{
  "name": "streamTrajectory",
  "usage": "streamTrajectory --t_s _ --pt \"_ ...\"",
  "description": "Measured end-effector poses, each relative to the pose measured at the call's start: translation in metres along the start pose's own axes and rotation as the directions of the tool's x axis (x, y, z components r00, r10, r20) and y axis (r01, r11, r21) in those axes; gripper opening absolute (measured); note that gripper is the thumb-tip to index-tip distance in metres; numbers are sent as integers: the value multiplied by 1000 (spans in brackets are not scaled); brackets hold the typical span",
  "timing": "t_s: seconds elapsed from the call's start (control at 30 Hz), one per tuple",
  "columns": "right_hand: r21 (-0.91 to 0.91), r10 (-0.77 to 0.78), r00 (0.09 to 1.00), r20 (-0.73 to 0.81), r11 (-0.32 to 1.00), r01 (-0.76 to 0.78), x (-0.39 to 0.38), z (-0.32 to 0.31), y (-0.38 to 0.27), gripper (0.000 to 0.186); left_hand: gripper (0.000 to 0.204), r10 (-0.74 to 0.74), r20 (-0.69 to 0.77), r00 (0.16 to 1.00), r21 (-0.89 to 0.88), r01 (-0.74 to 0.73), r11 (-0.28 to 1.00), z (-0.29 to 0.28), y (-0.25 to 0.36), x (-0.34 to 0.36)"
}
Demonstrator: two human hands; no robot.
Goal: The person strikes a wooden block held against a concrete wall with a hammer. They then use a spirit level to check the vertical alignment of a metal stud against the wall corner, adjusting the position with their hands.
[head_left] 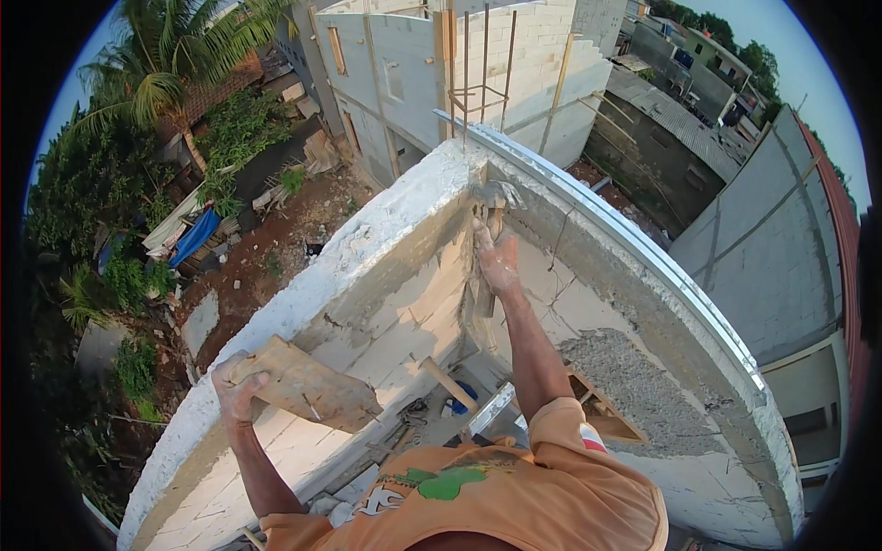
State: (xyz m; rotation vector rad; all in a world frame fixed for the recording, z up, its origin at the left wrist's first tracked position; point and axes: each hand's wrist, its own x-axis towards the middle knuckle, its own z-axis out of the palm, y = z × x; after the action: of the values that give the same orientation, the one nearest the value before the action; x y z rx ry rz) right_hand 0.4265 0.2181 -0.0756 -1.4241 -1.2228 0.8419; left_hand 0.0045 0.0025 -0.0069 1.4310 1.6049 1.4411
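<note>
My left hand (241,386) grips one end of a worn, mortar-stained wooden board (308,386), held tilted over the inner side of the left wall. Thin nails seem to stick out of the board's lower edge. Up at the far corner where two walls meet, my right hand (497,259) is closed round the wooden handle of a hammer (499,195). Its metal head lies just under the wall top, close against the corner; whether it touches the wall I cannot tell.
The left wall's rough white top (367,230) runs beside a deep drop to red soil (276,248). A shiny metal channel (625,220) lies along the right wall's top. Upright rebar (487,73) stands beyond the corner. Below me are a wooden box (602,409) and loose timber (448,381).
</note>
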Motion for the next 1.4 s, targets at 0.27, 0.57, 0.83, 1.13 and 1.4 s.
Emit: streamTrajectory --t_s 0.27,0.57,0.83,1.13,1.4 --pt "5 -278 914 -297 956 292 -4 -53 -67 38 41 21 -11 1000 10 -21 1000 -3 -8 -4" --pt "-75 -500 655 -566 823 563 11 -14 -48 34 36 48 -21 999 -34 -49 998 7 -7 -2" --pt "-135 1 998 -62 991 -9 -13 -4 29 56 35 -5 -37 999 -27 4 1000 -2 -1 -5" --pt "57 -460 697 -550 812 581 8 -67 -97 36 42 16 -78 997 8 -15 1000 -4 -8 -10" --pt "-206 37 998 -48 977 -46 1 20 37 65 39 36 -78 996 -31 -38 999 2 -1 1"
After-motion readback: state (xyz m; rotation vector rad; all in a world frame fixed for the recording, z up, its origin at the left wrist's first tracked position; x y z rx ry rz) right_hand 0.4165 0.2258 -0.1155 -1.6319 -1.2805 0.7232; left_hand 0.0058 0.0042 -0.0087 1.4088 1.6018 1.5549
